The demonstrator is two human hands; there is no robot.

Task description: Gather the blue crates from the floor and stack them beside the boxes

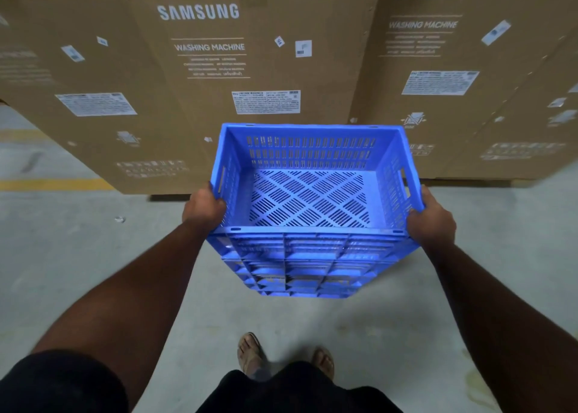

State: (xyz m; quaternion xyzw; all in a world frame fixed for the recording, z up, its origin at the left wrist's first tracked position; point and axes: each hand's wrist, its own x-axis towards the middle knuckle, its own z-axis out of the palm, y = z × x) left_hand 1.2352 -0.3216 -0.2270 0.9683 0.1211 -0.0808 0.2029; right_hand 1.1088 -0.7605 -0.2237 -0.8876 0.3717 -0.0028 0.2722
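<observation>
- Here, the left hand [204,206] wraps its fingers tight on the left rim of the blue crate [312,212].
- The crate hangs mid-frame, long side running left to right, boxes [200,78] just behind it.
- The right hand [433,223] grips the right rim, equally near.

Yellow floor stripe [56,183] and small scrap [120,219] on grey concrete floor [78,256]

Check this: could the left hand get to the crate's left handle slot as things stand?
Probably yes. The left hand already grips the blue crate at its left rim, and the handle slot sits open just above its fingers.
</observation>
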